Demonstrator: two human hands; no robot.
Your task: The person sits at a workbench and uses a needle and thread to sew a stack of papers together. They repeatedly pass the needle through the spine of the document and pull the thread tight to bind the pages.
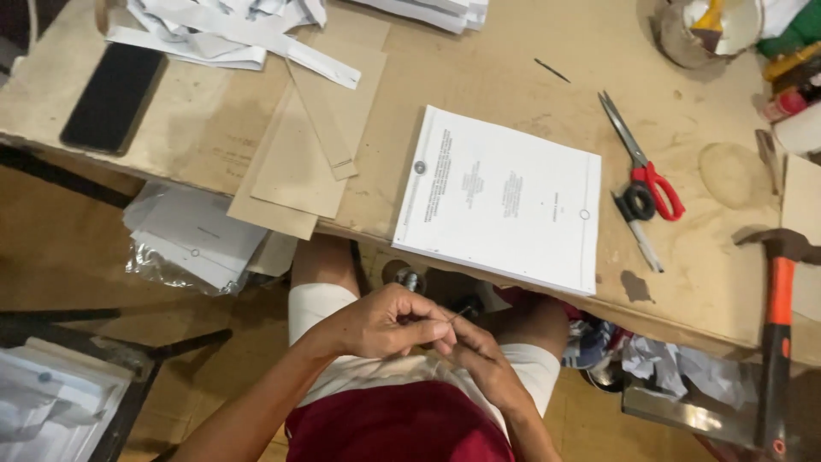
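head view: both hands, left hand and right hand, pinch a thin needle in a closed grip; it could prick a finger if it slips.

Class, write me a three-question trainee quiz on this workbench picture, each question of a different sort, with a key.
1. True or false: the scissors lie on top of the stack of paper.
2. Which tool with an orange handle lies at the table's right edge? A) hammer B) saw C) pliers
3. Fill in: both hands meet over the person's ____, below the table edge.

Key:
1. False; they lie on the table beside the stack, to its right.
2. A, the hammer.
3. Lap; the left hand and right hand pinch a thin needle or wire between them.
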